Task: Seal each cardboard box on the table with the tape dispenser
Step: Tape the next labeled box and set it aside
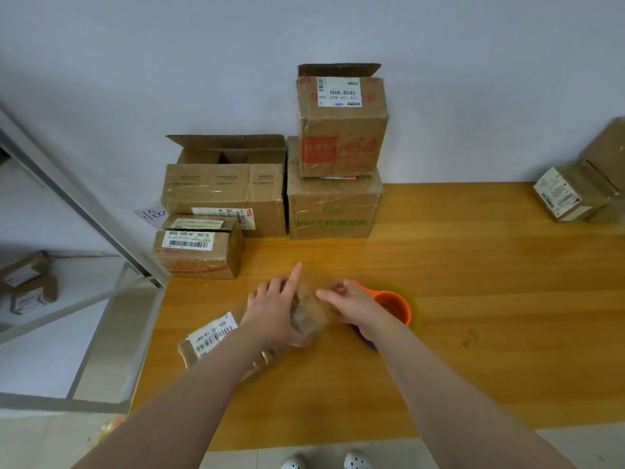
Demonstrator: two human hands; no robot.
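Brown labelled cardboard box (209,336) is pressed under spread left grip (274,309); orange tape dispenser (394,308), at its 3 o'clock, is clasped by right grip (355,308).

Single wide-angle view from head height, facing forward and down across the table (490,265) toward the wall (473,96); stacked boxes (334,204) farthest

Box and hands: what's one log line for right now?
left hand: presses box | right hand: holds dispenser | surface: table | other boxes: by wall
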